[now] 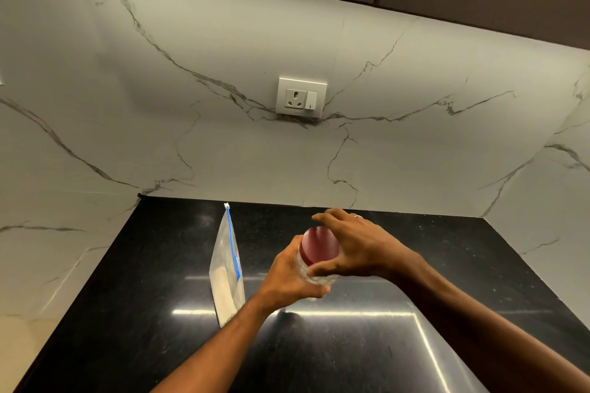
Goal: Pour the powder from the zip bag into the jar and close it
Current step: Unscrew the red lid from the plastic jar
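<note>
Here, at lower centre, the left hand [287, 277] wraps the jar [314, 271]; the right hand [354, 246] cups its red lid [319, 246] — twist squarely. The zip bag [227, 268] stands just left — powder inside.

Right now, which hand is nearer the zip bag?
Left. The left hand grips the jar just right of the zip bag, while the right hand sits on the red lid, farther right.

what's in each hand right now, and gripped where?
Both hold the jar: left hand wraps its clear body, right hand grips the red lid from above. The zip bag is not held.
</note>
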`<state>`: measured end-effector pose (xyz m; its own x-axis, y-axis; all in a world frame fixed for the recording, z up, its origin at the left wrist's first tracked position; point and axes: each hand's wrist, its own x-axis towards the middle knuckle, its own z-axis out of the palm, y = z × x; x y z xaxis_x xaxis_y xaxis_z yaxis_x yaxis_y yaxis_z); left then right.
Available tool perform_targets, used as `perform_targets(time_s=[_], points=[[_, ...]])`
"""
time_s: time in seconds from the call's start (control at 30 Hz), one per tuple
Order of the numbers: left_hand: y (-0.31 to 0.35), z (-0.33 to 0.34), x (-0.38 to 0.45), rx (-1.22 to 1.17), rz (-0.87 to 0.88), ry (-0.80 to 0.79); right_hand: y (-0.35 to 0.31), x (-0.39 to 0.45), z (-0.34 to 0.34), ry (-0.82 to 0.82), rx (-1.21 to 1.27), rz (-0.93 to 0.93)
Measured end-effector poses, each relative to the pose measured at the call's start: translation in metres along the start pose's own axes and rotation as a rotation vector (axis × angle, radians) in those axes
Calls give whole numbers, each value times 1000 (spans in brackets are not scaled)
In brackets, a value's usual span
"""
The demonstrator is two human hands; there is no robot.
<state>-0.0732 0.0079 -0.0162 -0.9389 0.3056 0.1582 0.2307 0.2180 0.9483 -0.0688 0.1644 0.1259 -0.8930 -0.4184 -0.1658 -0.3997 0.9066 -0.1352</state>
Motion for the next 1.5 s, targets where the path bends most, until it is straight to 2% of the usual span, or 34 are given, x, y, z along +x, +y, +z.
perform_targets(time_s=[0.07,0.13,0.27,0.33,0.4,0.5,0.57,0.7,0.77,0.87,1.0,1.23,1.3,1.4,1.5], points=[[3,0,2,22,-7,6,-3,2,4,75,-76,90],[4,-1,3,37,4,1,-5,2,7,93,-84,81],[3,-1,1,12,14,-26,-3,-2,-2,-93,-12,-109],[5,-1,0,-7,5,-29,-3,-4,-5,-142,2,-140],[5,1,1,-7,8,-31,-3,-3,-2,-81,5,-76],[6,2,3,27,11,-25,-5,1,3,58,-147,79],[6,2,2,35,12,-32,-5,1,6,83,-215,81],[4,2,-3,20,9,-31,-3,-3,0,-92,-128,-133],[5,1,-5,18,6,-18,-4,-6,-4,-153,-90,-179],[6,0,-6,-5,17,-15,-4,-6,-1,-86,-56,-96],[7,1,-5,9,7,-15,-10,-1,8,12,-192,45],[6,2,-12,-5,-7,-22,-4,-9,-3,-161,-55,-145],[6,1,-10,-4,-4,-17,-4,-11,-3,-111,-24,-85],[6,2,-9,8,-10,-12,-7,-8,2,0,-110,84],[7,3,-9,24,3,-18,-7,-9,6,42,-87,90]])
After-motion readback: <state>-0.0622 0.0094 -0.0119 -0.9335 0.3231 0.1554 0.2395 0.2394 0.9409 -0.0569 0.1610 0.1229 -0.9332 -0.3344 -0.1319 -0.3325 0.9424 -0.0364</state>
